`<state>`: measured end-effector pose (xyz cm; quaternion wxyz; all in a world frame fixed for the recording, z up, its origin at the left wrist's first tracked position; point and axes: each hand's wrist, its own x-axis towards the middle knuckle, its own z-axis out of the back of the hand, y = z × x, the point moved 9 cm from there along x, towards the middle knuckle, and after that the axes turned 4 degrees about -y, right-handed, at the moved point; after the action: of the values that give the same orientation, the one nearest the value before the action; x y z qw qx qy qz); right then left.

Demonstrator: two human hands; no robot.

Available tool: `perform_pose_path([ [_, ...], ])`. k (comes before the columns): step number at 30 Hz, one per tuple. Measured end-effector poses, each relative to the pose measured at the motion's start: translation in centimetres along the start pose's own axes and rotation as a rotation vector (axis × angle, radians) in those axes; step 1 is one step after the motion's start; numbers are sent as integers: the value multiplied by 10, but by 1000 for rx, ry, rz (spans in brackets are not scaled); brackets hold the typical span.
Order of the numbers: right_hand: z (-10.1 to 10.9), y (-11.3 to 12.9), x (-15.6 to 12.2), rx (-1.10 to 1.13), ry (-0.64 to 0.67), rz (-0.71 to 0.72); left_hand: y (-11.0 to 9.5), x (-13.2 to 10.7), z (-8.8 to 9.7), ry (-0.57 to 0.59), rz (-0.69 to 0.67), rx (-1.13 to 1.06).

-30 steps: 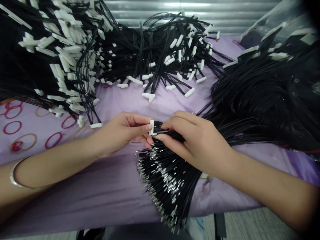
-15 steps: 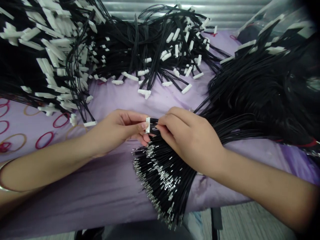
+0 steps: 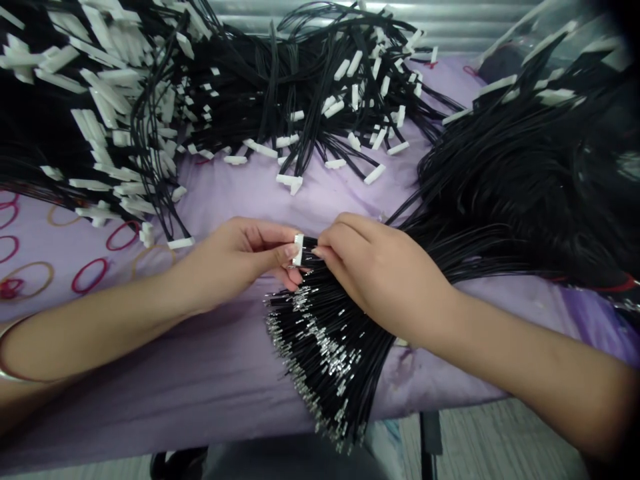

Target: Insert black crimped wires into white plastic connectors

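My left hand [image 3: 245, 257] pinches a small white connector housing [image 3: 299, 249] between thumb and fingers. My right hand [image 3: 380, 270] is closed on thin black wires [image 3: 313, 257] that meet the housing's right side. Below both hands a fanned bundle of loose black wires with bare metal terminals [image 3: 325, 353] lies on the purple cloth [image 3: 225, 373] and reaches over the table's front edge. My right hand rests on top of that bundle.
Heaps of black wire sets with white connectors [image 3: 140, 113] fill the back left and middle [image 3: 330, 100]. A thick mass of black wire [image 3: 525, 180] covers the right side. Coloured ring prints [image 3: 90, 277] mark the cloth at left. A corrugated metal wall [image 3: 450, 20] stands behind.
Both hands and the connector have stayed almost where they were, pressed together; the view has shifted slightly, so the piles sit a little lower than half a second ago.
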<state>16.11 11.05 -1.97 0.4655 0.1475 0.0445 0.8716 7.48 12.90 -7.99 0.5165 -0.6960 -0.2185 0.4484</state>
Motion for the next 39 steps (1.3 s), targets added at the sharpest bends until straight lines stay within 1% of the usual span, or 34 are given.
perform_pose_path([
  [3, 1, -1, -1, 27, 10, -2, -2, -1, 0, -14, -11, -11],
  [6, 1, -5, -2, 64, 36, -46, -2, -1, 2, -45, -3, -9],
  [9, 0, -8, -2, 76, 54, -85, 0, 0, 2, -35, 20, 5],
  [15, -4, -8, -1, 70, 58, -120, 1, 0, 2, -23, 23, 32],
  [20, -5, -7, -1, 76, 66, -111, 3, 0, 2, -11, 39, -10],
  [26, -3, -8, -3, 119, 14, -123, 2, 0, 1, 11, 43, -22],
  [35, -3, -10, -3, 147, 12, -147, 4, -1, 1, 12, 62, -59],
  [39, -3, -8, -3, 137, 23, -112, 4, -1, 2, 12, 59, -55],
])
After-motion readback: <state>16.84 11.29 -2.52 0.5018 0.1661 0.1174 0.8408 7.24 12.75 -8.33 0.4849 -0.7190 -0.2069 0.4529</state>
